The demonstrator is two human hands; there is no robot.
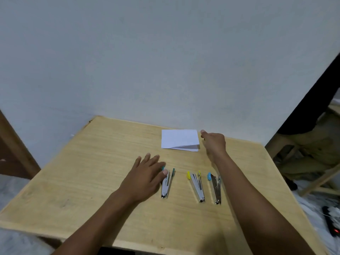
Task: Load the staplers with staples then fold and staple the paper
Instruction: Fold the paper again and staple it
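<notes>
Hand and Stapler Positions on the Table

Three staplers lie side by side on the wooden table, all hinged open: green stapler, yellow stapler, blue stapler. The left hand rests flat, fingers spread, its grip apart; its thumb touches the green stapler's front end. The folded white paper lies near the table's far edge, close to the wall. The right hand is just beside the paper's right edge, fingers loosely curled, holding nothing
</notes>
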